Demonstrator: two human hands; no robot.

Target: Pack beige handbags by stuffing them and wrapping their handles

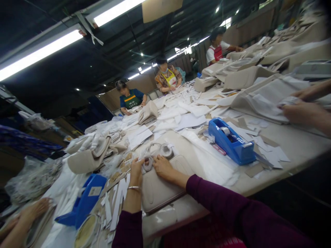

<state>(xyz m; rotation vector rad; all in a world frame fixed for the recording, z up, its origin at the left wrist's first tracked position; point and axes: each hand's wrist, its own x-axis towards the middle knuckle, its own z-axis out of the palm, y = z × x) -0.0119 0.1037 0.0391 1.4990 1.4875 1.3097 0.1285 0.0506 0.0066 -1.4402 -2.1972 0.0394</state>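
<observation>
blue tape dispensers: 2 | seated people opposite: 3 | beige bag: 1

Person: wearing long dark purple sleeves on both arms; wearing a thin silver bangle just behind the left grip.

A dark ceiling of crossing metal beams and ducts fills the upper half of the view. Two long white fluorescent tube lights run along it at the left, and small round spot lamps glow farther back. A flat brown cardboard panel hangs at the top edge. A long pale-topped work table stretches away towards tan partition walls, with bright daylight at a far opening.
</observation>
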